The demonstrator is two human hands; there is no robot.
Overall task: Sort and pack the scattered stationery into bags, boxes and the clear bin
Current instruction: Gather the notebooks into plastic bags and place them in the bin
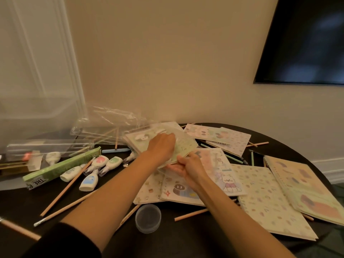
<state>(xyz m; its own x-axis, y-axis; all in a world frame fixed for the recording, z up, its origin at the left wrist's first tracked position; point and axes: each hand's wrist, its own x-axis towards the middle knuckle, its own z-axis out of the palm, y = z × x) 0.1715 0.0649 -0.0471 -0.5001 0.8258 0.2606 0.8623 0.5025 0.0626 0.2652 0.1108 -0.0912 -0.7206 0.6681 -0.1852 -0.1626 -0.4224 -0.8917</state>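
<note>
**Both hands on the green pad**

The right hand [188, 166] pinches the near edge of the green notepad [187, 147]. The left hand [163, 146] curls over its top. The pad is held above the notebooks [260, 198] at the table's [18, 202] centre. Correction tapes [100, 164] and a green box [61, 170] lie left, with the clear bin [28, 108] far left.

Beige wall [167, 62] is lit warmly and dimly. A dark screen [305, 43] is mounted upper right. White moulding [70, 62] is noted left, white baseboard [327, 164] right. Counter [176, 244] is dark, rounded.
</note>
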